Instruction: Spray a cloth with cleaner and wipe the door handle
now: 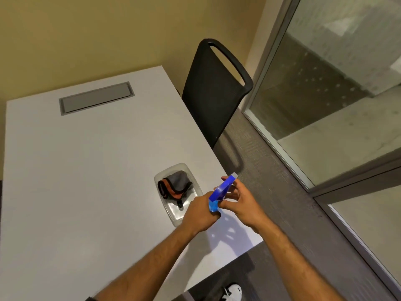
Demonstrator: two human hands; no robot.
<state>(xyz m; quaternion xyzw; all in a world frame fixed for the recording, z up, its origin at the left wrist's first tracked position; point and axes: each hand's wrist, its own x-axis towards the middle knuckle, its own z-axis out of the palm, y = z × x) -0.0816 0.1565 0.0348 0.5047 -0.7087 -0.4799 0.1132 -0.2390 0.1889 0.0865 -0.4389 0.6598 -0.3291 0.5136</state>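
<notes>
Both hands hold a blue spray bottle (220, 191) over the white table (86, 170): left hand (200, 213) wrapped round its neck, right hand (240, 202) with fingers loosely curled at the trigger. Just beside them, a grey-and-orange cloth (175, 184) lies in a clear tray (173, 210).

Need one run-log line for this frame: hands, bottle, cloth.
left hand: gripping spray bottle neck | right hand: fingers at trigger head | cloth: folded in clear tray, untouched | door handle: not in view

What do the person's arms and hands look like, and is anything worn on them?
Both forearms are bare, with no sleeves in view. The left hand and right hand have no gloves, and no rings are visible. A dark band edge shows on the left arm at the frame's bottom.
</notes>
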